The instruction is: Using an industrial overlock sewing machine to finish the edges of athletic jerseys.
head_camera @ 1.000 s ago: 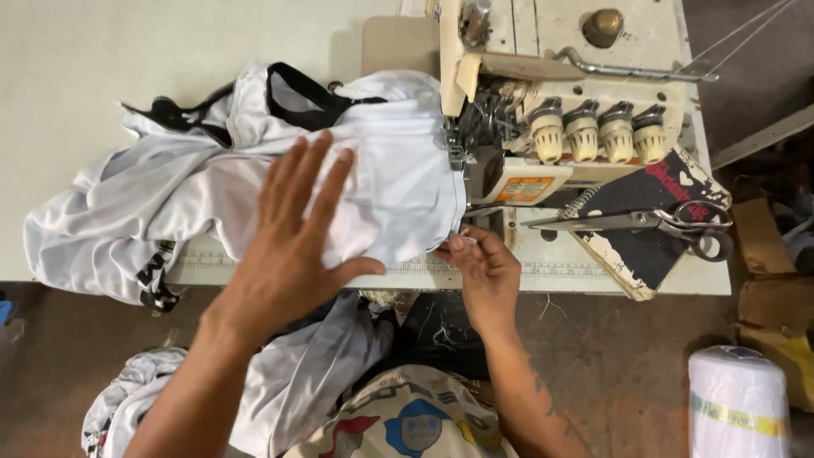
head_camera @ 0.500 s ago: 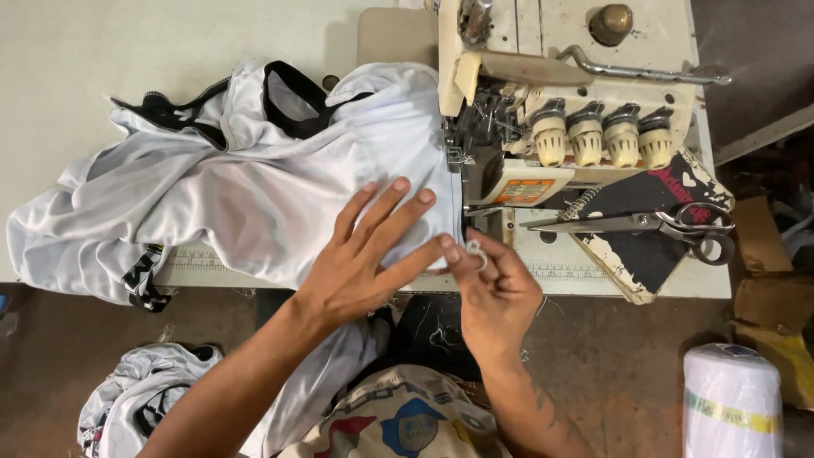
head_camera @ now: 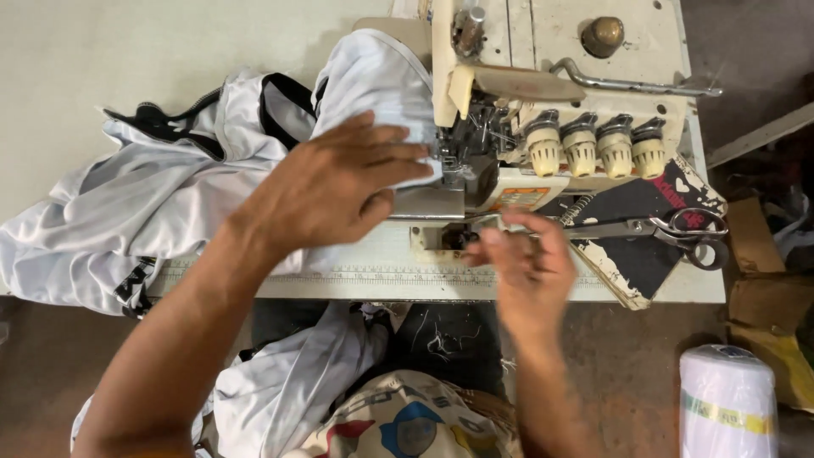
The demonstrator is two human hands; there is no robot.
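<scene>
A pale sewing table (head_camera: 102, 51) carries a cream overlock machine (head_camera: 551, 85), white garment (head_camera: 153, 203) and scissors (head_camera: 670, 227).

Scissors (head_camera: 670, 229) lay on a dark cloth scrap (head_camera: 632, 254) just right of the right hand. A white thread cone (head_camera: 727, 403) stood lower right, near cardboard boxes (head_camera: 767, 293); a brass knob (head_camera: 603, 36) sat well above.

Pale, off-white worktable (head_camera: 102, 51) filling the upper left, lit flat and evenly, its front edge marked with a printed ruler strip (head_camera: 407, 276). Below that edge, dull brown floor (head_camera: 627, 356) in dimmer light. Cardboard boxes (head_camera: 767, 288) stacked off the table's right edge.
</scene>
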